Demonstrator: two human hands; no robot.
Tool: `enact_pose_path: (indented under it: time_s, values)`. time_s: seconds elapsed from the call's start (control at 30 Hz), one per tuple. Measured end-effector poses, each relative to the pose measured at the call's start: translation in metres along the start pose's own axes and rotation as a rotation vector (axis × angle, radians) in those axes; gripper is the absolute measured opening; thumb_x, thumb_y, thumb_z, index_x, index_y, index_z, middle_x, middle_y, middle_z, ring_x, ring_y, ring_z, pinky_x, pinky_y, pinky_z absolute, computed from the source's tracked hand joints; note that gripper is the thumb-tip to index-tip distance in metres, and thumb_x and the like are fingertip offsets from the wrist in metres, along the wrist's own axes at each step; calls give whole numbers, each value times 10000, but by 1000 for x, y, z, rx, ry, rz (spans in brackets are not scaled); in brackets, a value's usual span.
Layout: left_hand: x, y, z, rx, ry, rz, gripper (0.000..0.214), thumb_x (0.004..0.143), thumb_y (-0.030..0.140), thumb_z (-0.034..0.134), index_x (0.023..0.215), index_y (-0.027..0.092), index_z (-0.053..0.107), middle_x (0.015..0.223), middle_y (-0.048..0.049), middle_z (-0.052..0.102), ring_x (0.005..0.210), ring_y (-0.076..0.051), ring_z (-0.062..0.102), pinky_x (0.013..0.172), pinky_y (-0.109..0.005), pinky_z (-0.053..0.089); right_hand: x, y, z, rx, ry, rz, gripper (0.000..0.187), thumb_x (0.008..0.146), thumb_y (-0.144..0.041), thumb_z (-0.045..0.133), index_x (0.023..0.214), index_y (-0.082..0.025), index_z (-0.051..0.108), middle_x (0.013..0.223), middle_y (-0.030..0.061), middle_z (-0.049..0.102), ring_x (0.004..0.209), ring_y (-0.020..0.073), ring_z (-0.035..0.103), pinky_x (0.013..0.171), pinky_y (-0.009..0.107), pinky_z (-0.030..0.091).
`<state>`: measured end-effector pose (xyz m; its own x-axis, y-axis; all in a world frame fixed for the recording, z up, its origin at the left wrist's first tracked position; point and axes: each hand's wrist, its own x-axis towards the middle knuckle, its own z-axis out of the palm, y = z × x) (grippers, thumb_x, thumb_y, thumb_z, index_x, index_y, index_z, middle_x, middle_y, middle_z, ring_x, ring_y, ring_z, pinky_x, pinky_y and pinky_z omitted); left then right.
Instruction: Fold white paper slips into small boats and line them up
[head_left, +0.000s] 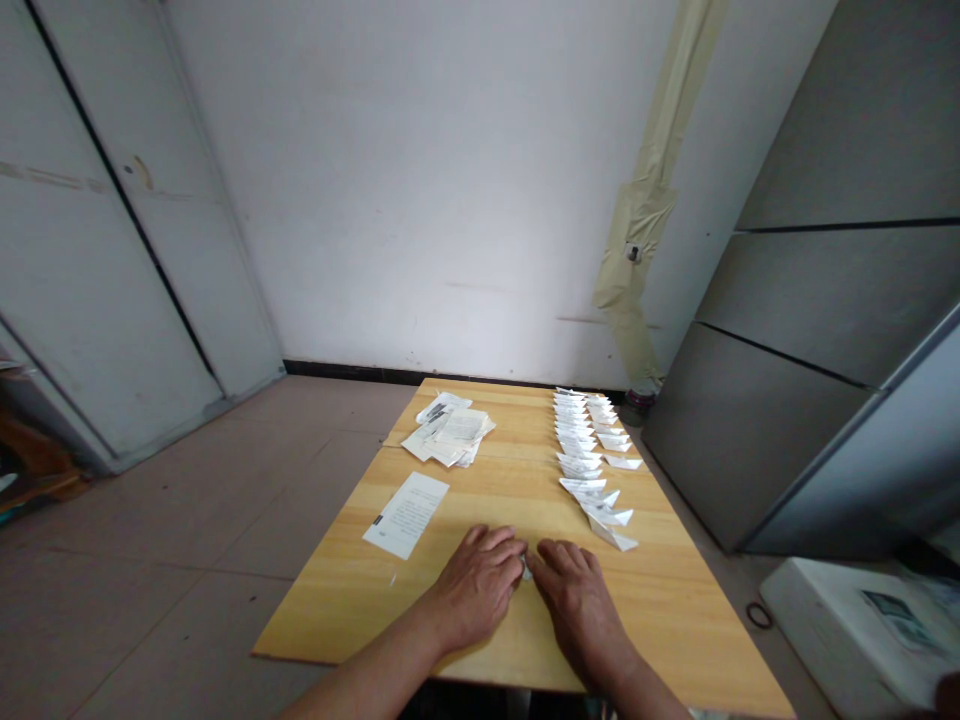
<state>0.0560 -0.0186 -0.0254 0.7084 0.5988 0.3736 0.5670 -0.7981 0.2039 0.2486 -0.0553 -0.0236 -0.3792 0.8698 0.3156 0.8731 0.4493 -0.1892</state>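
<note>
My left hand (484, 580) and my right hand (574, 590) meet near the front of the wooden table (495, 500), fingers bent down and pressed together. A small bit of white paper (526, 571) peeks out between the fingertips; most of it is hidden under both hands. To the left of my left hand lies a flat printed sheet (407, 514). Beyond my right hand run two rows of pointed, folded white papers (576, 440), which look like paper boats. The nearest folded paper (613, 533) rests just past the right fingers.
A loose pile of printed sheets (454, 432) lies at the table's back left. A white wall (450, 200) stands behind the table. Grey cabinet panels (780, 420) rise on the right, with a white box (847, 620) on the floor below.
</note>
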Motion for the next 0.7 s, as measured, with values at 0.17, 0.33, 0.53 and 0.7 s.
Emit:
enact_pose_path:
  time_s: [0.17,0.33,0.53,0.7]
  values:
    - [-1,-3,1,-6,-27,-5,188,921,164,516,1060,232,624,1252,-1,649,1261,-201,474,1056,-410,296,-7,12,4,228,142,61,364,911,-72,417,1109,-213,689,1134,113,666,1038,227,608,888,351,483]
    - [-3,-2,-2,-13,-39,-9,228,926,174,505,1118,238,611,1291,-7,632,1277,-218,463,1071,-429,286,-8,12,3,219,143,42,317,940,-119,436,1073,-228,702,1127,109,662,1024,231,606,866,355,483]
    - [-3,-1,2,-36,-12,-34,269,901,139,521,1131,224,632,1251,-38,660,1264,-233,488,1072,-449,320,-4,0,5,82,68,-73,262,876,-86,569,1060,-237,679,1108,67,670,1002,220,571,892,359,418]
    - [-2,-4,6,-94,12,-63,271,869,103,532,1074,222,665,1236,-41,671,1229,-237,523,1046,-452,380,2,-5,3,101,13,-45,240,872,-71,527,973,-210,695,989,76,689,937,225,584,861,363,425]
